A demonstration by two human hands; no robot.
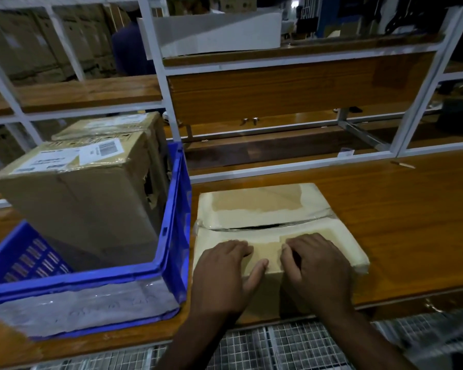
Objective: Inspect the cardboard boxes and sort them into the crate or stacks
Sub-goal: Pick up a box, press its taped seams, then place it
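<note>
Wooden table [385,209]: glossy orange-brown veneer with visible grain, beneath white metal shelf framing [155,62]. Blue plastic crate [175,209]: rectangular, rigid, slotted far-left wall, clear film over the near wall; seated on the table's left part. Inside the crate: two brown cardboard boxes, upright, the front box [78,198] creased, torn along its right edge, taped, with white labels on top; the rear box [112,124] mostly hidden. Just right of the crate: flat cardboard box [273,209], pale, top paper layer peeled in patches, centre seam split under clear tape; lying on the table at its near edge. Left hand [225,273]: palm down on the box's near flap, fingers slightly curled, thumb at the front edge. Right hand [316,265]: palm down alongside, fingers bent, tips pressing the flap. Nothing gripped.
</note>
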